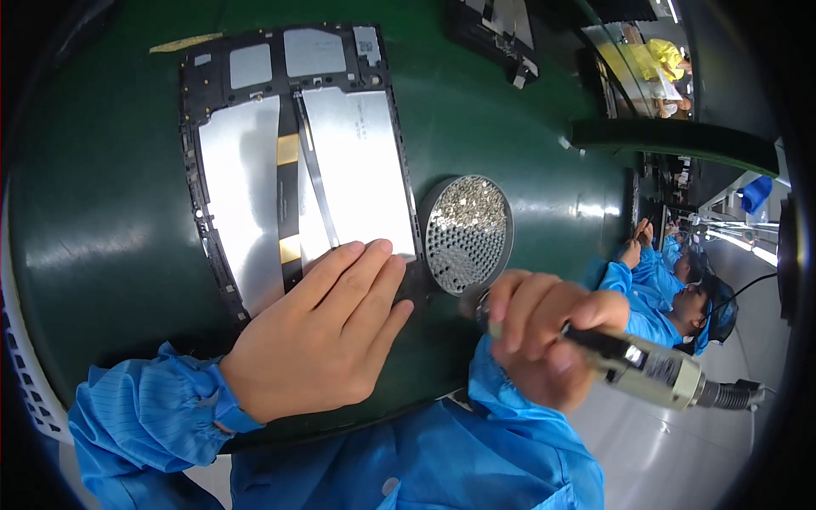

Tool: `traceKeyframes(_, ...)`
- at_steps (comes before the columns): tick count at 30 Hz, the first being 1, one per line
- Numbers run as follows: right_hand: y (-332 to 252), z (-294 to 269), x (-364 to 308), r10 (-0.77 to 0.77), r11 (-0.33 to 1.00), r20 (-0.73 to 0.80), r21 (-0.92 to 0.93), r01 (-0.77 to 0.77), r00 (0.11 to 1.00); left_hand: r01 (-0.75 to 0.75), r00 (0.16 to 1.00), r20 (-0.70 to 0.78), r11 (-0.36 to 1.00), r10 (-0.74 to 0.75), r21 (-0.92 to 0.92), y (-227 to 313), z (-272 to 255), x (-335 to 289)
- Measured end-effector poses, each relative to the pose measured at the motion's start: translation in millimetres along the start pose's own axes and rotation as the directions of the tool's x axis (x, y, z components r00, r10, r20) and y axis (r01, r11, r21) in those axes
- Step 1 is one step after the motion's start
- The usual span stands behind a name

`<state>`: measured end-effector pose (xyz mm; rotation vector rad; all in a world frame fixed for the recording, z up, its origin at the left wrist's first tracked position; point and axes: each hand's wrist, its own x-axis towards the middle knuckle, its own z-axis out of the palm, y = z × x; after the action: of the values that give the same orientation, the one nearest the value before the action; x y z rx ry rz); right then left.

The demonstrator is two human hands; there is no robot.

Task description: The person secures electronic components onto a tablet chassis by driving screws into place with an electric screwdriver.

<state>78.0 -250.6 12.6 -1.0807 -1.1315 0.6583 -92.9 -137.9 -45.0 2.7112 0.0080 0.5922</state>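
An opened tablet [291,187] lies on the green table, showing a black frame and two large silver battery panels. A dark flex strip with gold patches [287,149] runs between the panels. My left hand [327,331] rests with outstretched fingers over the tablet's near end, fingertips touching the right panel. My right hand [548,340] is wrapped round a corded electric screwdriver [654,372], off the tablet to the right. Its tip end is blurred near the round grey dish [511,234]. Small screws [467,202] are heaped at the dish's far side, over a perforated plate.
Another dark device [501,38] lies at the table's far right. A yellowish strip [184,42] sits by the tablet's far left corner. A dark green bar [671,140] crosses at right. Co-workers in blue [650,293] sit along the right, and a white plastic basket [30,382] stands at left.
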Motion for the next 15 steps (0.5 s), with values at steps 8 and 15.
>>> traceKeyframes(8, 31.7, -17.8, 11.5, -0.005, 0.996, -0.199, 0.091, 0.024, 0.98, 0.001, 1.0, -0.014, 1.0, -0.001, -0.003, 2.0, 9.4, 3.1)
traceKeyframes(15, 38.8, -29.5, 9.7, -0.001, 0.996, -0.178, 0.086, 0.017, 0.984, -0.012, 1.0, -0.014, 1.0, 0.013, 0.012, 1.7, 20.6, 12.3)
